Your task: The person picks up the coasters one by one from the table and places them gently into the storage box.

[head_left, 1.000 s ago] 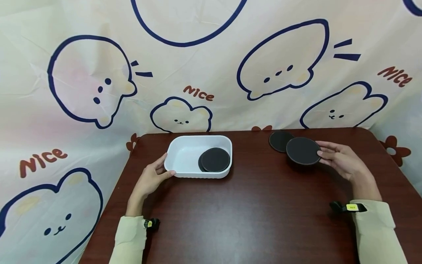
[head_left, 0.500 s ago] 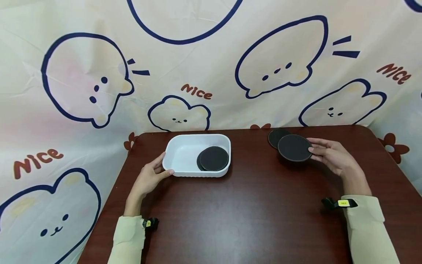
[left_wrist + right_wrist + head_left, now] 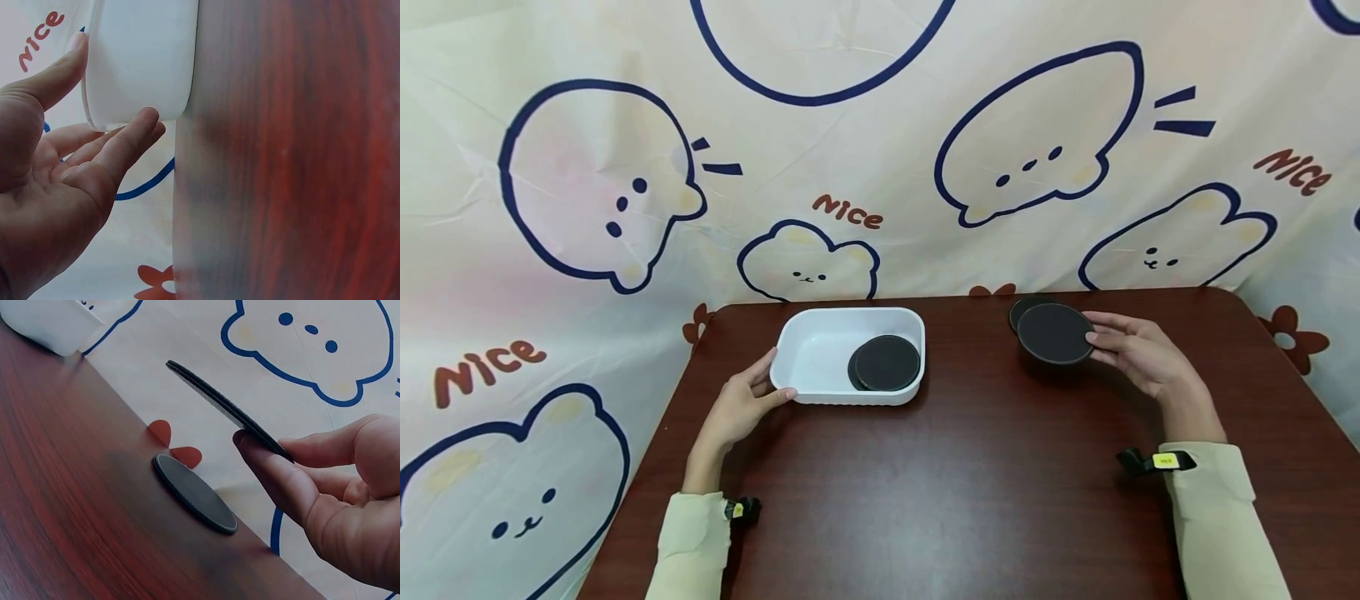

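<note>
My right hand (image 3: 1141,354) pinches a round black coaster (image 3: 1055,333) by its edge between thumb and fingers, above the table. In the right wrist view the held coaster (image 3: 219,403) is seen nearly edge-on, tilted. Beneath it another black coaster (image 3: 197,495) lies flat near the table's back edge; the head view shows only a sliver of it. At the left, my left hand (image 3: 739,408) grips the near left corner of a white rectangular plastic basin (image 3: 808,350), thumb on the front side and fingers at the end. Overlapping black coasters (image 3: 887,363) lie in the basin's right half.
Everything stands on a dark reddish-brown wooden table (image 3: 955,492). Right behind its back edge hangs a pale cloth (image 3: 910,250) printed with cartoon bears. A black strap device (image 3: 1156,461) sits at the right wrist and another (image 3: 743,509) at the left wrist.
My right hand has moved left with its coaster, which now covers most of the coaster lying on the table. The left hand and the basin stay in place.
</note>
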### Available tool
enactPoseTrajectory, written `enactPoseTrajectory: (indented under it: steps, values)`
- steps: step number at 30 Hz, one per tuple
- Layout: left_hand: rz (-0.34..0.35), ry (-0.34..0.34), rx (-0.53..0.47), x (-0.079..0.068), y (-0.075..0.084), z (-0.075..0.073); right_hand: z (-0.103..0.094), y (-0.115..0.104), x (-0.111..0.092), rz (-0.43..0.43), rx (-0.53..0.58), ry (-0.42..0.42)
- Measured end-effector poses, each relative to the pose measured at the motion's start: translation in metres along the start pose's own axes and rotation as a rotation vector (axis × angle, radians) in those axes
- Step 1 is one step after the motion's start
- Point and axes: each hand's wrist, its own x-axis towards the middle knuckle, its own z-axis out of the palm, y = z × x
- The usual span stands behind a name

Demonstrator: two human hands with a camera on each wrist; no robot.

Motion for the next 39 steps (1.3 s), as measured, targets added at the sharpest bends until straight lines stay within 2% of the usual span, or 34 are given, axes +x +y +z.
enactPoseTrajectory:
  steps: [11, 21, 31, 39]
  values:
    - [0.006, -0.001, -0.002, 0.0, -0.002, 0.0, 0.023, 0.0, 0.007, -0.035, 0.005, -0.034]
    - [-0.008, -0.007, 0.002, -0.002, -0.001, -0.002, 0.05, -0.002, 0.016, -0.022, 0.02, -0.045]
    - [0.054, -0.014, -0.016, 0.008, 0.003, 0.008, 0.055, 0.0, 0.014, -0.022, -0.019, -0.045]
    - [0.024, 0.005, -0.018, -0.002, 0.001, 0.0, 0.072, 0.002, 0.023, -0.034, 0.023, -0.099]
